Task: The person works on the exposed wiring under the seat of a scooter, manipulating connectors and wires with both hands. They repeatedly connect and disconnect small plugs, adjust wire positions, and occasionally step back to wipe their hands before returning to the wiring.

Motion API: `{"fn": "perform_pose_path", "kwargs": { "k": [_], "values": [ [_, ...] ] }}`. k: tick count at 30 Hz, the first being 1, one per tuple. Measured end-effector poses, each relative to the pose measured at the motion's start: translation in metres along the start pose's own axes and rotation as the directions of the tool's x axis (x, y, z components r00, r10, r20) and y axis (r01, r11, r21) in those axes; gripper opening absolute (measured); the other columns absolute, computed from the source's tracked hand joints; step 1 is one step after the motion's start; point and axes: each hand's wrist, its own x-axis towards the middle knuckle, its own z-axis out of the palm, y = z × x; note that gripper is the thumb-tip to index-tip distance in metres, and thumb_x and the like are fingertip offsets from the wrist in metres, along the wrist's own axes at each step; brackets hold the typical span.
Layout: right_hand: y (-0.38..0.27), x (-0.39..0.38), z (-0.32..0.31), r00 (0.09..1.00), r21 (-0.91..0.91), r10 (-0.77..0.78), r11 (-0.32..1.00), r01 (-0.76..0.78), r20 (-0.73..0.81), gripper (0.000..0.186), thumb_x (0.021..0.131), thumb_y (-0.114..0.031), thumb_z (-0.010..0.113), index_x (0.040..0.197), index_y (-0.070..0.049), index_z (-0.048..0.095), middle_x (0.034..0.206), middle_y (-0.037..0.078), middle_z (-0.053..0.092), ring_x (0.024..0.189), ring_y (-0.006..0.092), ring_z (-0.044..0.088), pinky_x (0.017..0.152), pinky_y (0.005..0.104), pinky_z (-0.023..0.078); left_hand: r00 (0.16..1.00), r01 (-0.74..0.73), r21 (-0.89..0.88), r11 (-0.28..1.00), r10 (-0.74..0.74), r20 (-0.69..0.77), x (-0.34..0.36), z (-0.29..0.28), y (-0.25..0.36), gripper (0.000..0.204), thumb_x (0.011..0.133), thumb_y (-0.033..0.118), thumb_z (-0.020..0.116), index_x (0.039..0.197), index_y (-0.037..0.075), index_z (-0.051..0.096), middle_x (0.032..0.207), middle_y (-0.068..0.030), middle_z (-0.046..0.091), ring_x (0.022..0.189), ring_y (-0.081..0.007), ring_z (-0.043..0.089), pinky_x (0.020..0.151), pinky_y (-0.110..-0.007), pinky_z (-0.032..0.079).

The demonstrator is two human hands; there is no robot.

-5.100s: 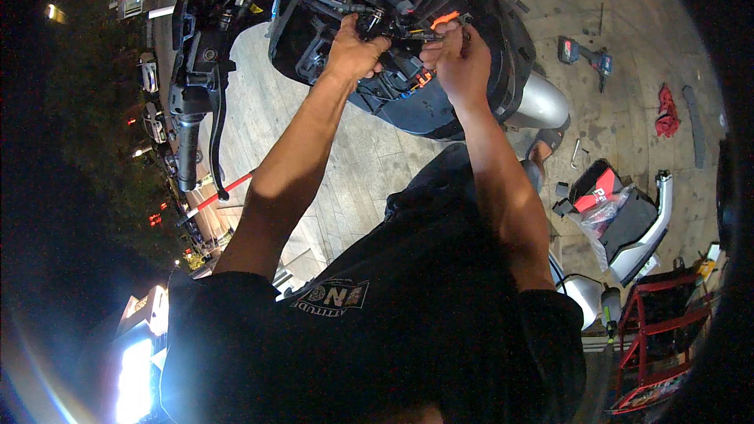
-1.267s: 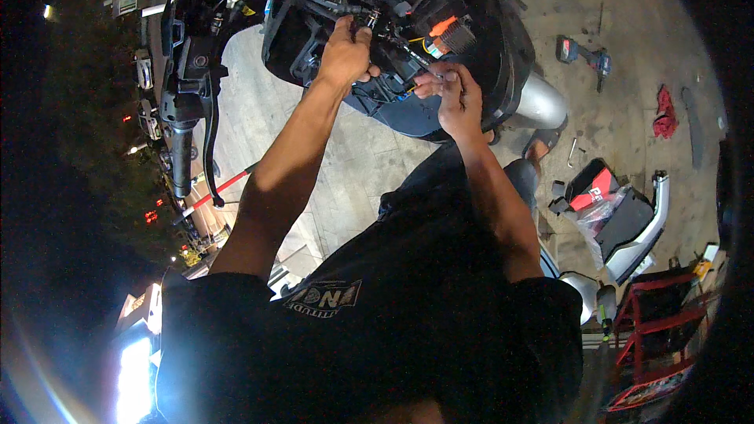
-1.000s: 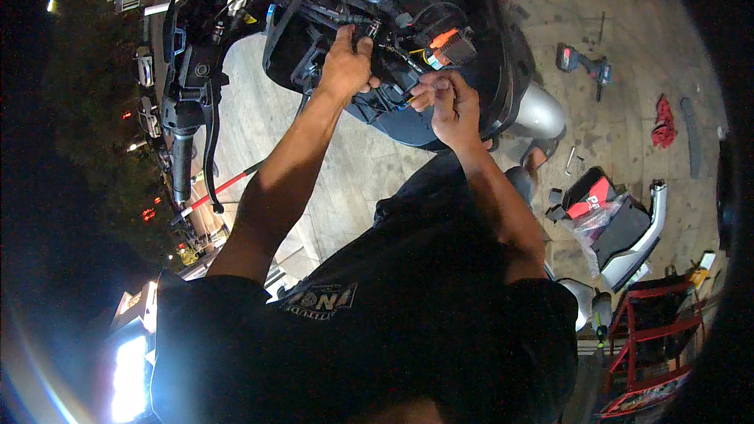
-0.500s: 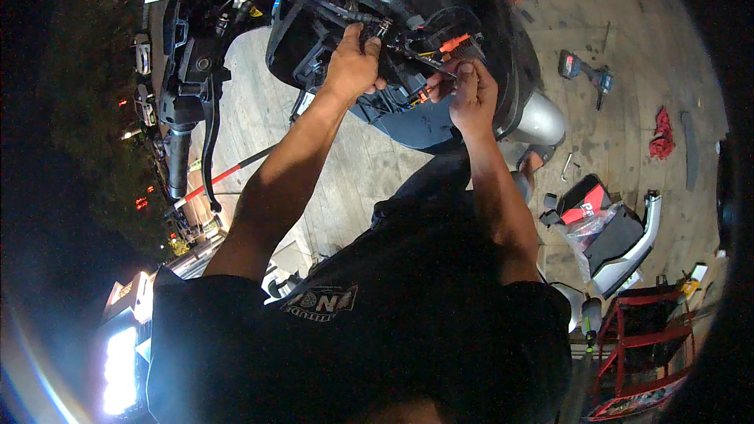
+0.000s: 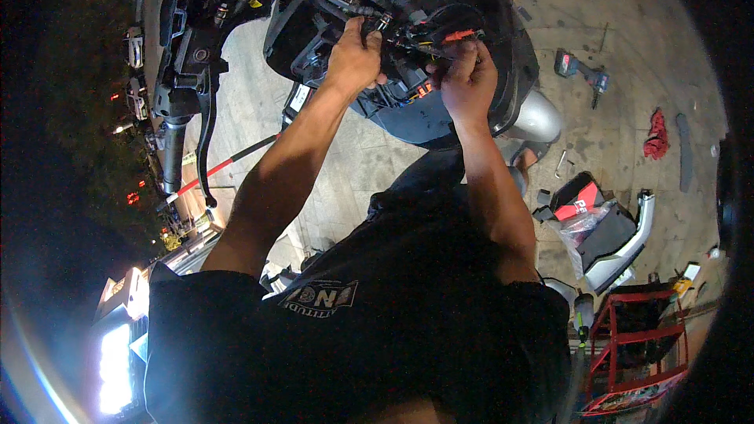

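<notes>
Over the open black body of a scooter (image 5: 400,129), both of my hands are at its wiring and hoses. My left hand (image 5: 353,59) is closed, thumb and forefinger beside a small shiny metal fitting (image 5: 382,22); what its curled fingers grip is hidden. To its right, my right hand (image 5: 470,82) is pinched over dark thin wiring, and I cannot make out what lies between its fingertips. An orange connector (image 5: 459,35) shows just beyond the right fingertips. Another orange connector (image 5: 424,89) sits in the bay between the hands.
At the left are the handlebar grip (image 5: 174,153) and brake lever (image 5: 207,141). On the floor to the right lie a cordless drill (image 5: 583,74), a red rag (image 5: 656,135), a silver-and-black trim panel (image 5: 626,247) and a red-framed rack (image 5: 636,345). A bright lamp (image 5: 116,369) shines at lower left.
My right hand has turned and shifted slightly, its fingers now nearer the upper orange connector and away from the lower one. The left hand keeps its grip at the metal fitting.
</notes>
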Motion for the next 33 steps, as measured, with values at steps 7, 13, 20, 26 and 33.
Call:
{"fn": "perform_pose_path", "kwargs": {
  "k": [7, 13, 20, 26, 33],
  "values": [
    [-0.002, 0.018, -0.001, 1.000, -0.136, 0.024, 0.990, -0.025, -0.013, 0.035, 0.099, -0.030, 0.044, 0.082, -0.002, 0.056, 0.061, 0.006, 0.057, 0.047, 0.0126, 0.057, 0.040, 0.0233, 0.042, 0.997, -0.075, 0.079, 0.994, 0.076, -0.006, 0.000, 0.001, -0.009, 0.049, 0.093, 0.017, 0.047, 0.136, -0.003, 0.032, 0.070, -0.0143, 0.064, 0.046, -0.0190, 0.061, 0.044, -0.031, 0.050],
    [-0.015, 0.011, -0.015, 0.958, -0.020, 0.194, 0.981, -0.195, 0.212, 0.033, 0.099, -0.030, 0.046, 0.093, 0.000, 0.059, 0.062, 0.007, 0.058, 0.049, 0.0123, 0.057, 0.043, 0.0232, 0.043, 0.990, -0.139, 0.040, 0.989, 0.139, -0.003, 0.006, 0.000, -0.019, 0.050, 0.093, 0.015, 0.046, 0.137, -0.004, 0.031, 0.080, -0.0158, 0.065, 0.047, -0.0194, 0.063, 0.048, -0.030, 0.052],
    [-0.011, 0.004, -0.015, 0.985, -0.133, 0.129, 0.985, -0.114, 0.115, 0.033, 0.100, -0.027, 0.042, 0.100, 0.001, 0.059, 0.064, 0.008, 0.061, 0.051, 0.0115, 0.056, 0.046, 0.0234, 0.043, 0.992, -0.122, 0.057, 0.991, 0.123, -0.012, 0.008, -0.001, -0.019, 0.047, 0.092, 0.015, 0.047, 0.134, -0.005, 0.038, 0.087, -0.0180, 0.066, 0.048, -0.0194, 0.064, 0.047, -0.030, 0.052],
    [0.002, -0.013, -0.024, 0.962, 0.073, 0.204, 0.973, -0.220, 0.183, 0.033, 0.101, -0.026, 0.039, 0.103, 0.002, 0.058, 0.071, 0.010, 0.063, 0.055, 0.0119, 0.057, 0.051, 0.0251, 0.045, 0.991, -0.126, 0.082, 0.989, 0.129, -0.031, 0.010, 0.002, -0.021, 0.050, 0.092, 0.016, 0.047, 0.135, -0.007, 0.036, 0.073, -0.0165, 0.066, 0.047, -0.0184, 0.063, 0.047, -0.029, 0.051],
    [0.022, -0.036, -0.035, 0.950, 0.134, 0.127, 0.976, -0.171, 0.285, 0.033, 0.101, -0.023, 0.038, 0.115, 0.004, 0.053, 0.084, 0.013, 0.066, 0.070, 0.0151, 0.063, 0.066, 0.0285, 0.052, 0.984, -0.172, 0.096, 0.980, 0.176, -0.039, 0.014, 0.002, -0.026, 0.051, 0.091, 0.016, 0.047, 0.135, -0.009, 0.036, 0.069, -0.0166, 0.065, 0.046, -0.0190, 0.062, 0.050, -0.031, 0.052]
  ]
}}
